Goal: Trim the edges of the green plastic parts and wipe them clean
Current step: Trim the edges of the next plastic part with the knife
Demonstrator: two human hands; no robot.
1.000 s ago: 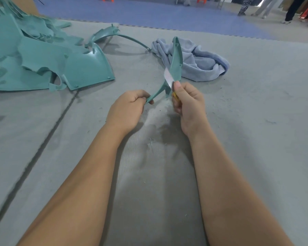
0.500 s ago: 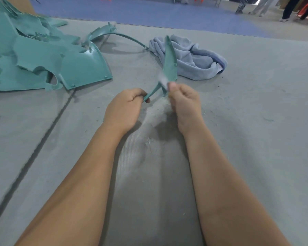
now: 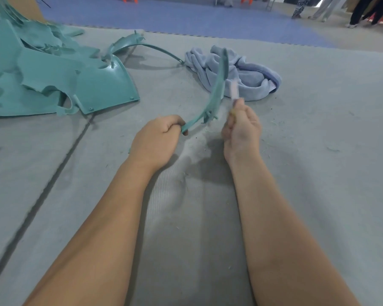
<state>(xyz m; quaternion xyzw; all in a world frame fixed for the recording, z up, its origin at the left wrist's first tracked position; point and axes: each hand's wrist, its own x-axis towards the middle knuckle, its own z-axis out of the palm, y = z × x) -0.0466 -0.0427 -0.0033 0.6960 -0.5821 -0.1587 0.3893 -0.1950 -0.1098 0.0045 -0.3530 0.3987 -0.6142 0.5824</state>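
My left hand (image 3: 157, 140) grips the near end of a long curved green plastic strip (image 3: 218, 89), which arches up and away over the mat. My right hand (image 3: 241, 129) holds a small knife (image 3: 233, 90) with a yellow handle, its pale blade pointing up just right of the strip and blurred by motion. The blade stands apart from the strip's edge. A crumpled light-blue cloth (image 3: 248, 78) lies behind the strip on the mat.
A heap of green plastic panels (image 3: 53, 85) covers the far left, with another curved green strip (image 3: 146, 46) behind it. Fine green shavings are scattered on the grey mat (image 3: 318, 151) around my hands. A blue floor and several people's legs (image 3: 363, 9) lie beyond.
My right hand with the knife has come off the strip and moved to the right. The strip now shows its full curve, with my left hand still gripping its near end.
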